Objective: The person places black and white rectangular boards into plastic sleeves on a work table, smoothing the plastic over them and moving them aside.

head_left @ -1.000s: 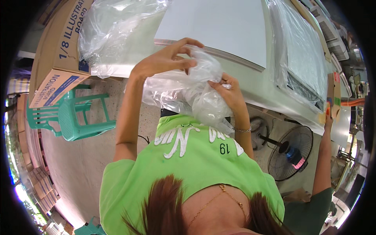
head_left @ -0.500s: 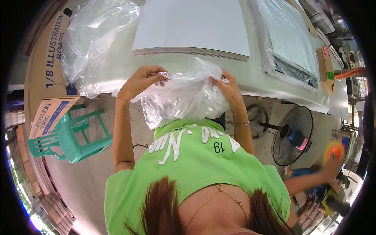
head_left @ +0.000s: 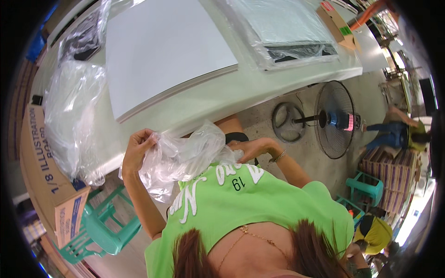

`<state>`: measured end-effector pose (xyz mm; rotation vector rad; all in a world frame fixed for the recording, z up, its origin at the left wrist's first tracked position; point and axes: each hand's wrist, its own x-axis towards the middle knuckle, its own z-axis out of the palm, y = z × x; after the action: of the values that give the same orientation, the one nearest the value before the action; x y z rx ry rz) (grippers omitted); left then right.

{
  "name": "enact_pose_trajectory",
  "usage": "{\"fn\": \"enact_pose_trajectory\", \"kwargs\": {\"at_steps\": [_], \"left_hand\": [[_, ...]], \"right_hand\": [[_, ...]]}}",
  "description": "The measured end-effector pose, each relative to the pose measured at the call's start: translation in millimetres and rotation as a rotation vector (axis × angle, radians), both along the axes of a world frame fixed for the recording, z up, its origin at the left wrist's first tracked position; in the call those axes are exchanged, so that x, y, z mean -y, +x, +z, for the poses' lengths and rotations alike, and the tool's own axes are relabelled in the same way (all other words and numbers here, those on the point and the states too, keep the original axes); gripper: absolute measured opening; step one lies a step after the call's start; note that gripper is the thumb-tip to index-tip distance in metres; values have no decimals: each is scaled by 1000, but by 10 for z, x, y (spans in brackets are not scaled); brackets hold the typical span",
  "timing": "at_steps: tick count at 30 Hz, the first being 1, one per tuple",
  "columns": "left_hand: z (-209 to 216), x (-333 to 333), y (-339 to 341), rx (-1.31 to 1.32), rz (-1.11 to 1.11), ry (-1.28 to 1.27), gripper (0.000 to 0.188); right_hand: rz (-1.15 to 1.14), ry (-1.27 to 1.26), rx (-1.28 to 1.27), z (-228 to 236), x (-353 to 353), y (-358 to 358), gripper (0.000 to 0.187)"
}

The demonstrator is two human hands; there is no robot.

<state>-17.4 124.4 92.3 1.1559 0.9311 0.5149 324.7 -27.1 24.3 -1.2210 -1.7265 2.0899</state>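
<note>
A crumpled clear plastic bag (head_left: 187,153) hangs in front of my green shirt, just off the table's near edge. The fingers of my left hand (head_left: 138,150) are closed on its left end. At its right end my right hand (head_left: 252,149) is bent inward with its fingers curled on the plastic; folds partly hide the fingertips. Beyond the bag, a stack of large white boards (head_left: 167,51) lies on the table (head_left: 185,109), set back a little from the edge. Neither hand touches the stack.
Loose plastic sheeting (head_left: 74,116) and a cardboard box (head_left: 51,171) are at the left, above a green chair (head_left: 104,227). Plastic-wrapped boards (head_left: 287,28) lie at the table's right. A black fan (head_left: 336,119) stands on the floor; other people (head_left: 378,234) are at far right.
My view has turned to the right. Both hands have come lower and closer to my body with the plastic bag, the right one now against the shirt.
</note>
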Motion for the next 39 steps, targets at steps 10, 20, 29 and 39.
{"fn": "enact_pose_trajectory", "kwargs": {"at_steps": [10, 20, 29, 39], "left_hand": [[-140, -56, 220, -54, -152, -19, 10], [-85, -86, 353, -79, -197, 11, 9], [-18, -70, 345, -183, -224, 42, 10], [249, -196, 345, -300, -173, 181, 28]], "right_hand": [[-301, 66, 59, 110, -4, 710, 58], [-931, -12, 92, 867, 206, 1067, 63], [-750, 311, 164, 192, 77, 1097, 40], [-876, 382, -127, 368, -170, 578, 52]]}}
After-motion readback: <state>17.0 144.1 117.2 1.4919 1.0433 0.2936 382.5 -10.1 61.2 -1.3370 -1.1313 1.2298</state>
